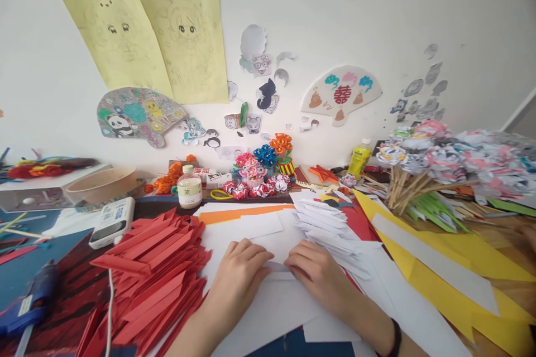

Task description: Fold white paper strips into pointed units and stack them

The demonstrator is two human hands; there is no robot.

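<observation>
A narrow strip of white paper point(280, 269) lies between my two hands over a stack of white sheets point(268, 304). My left hand point(243, 268) pinches its left end, fingers bent and pressed together. At the right end, the fingers of my right hand point(312, 270) are curled onto the same strip. To the left of my hands is a big heap of folded red paper pieces point(163, 273). Folded white paper pieces point(324, 223) are piled just beyond my right hand. The fingertips partly hide the strip.
A blue glue gun point(36, 301), a white power bank point(113, 223) and its cable stand left. Behind sit a small bottle point(190, 187) and pipe-cleaner flowers point(266, 155). Yellow paper sheets point(444, 273) and paper flowers on sticks point(419, 162) occupy the right.
</observation>
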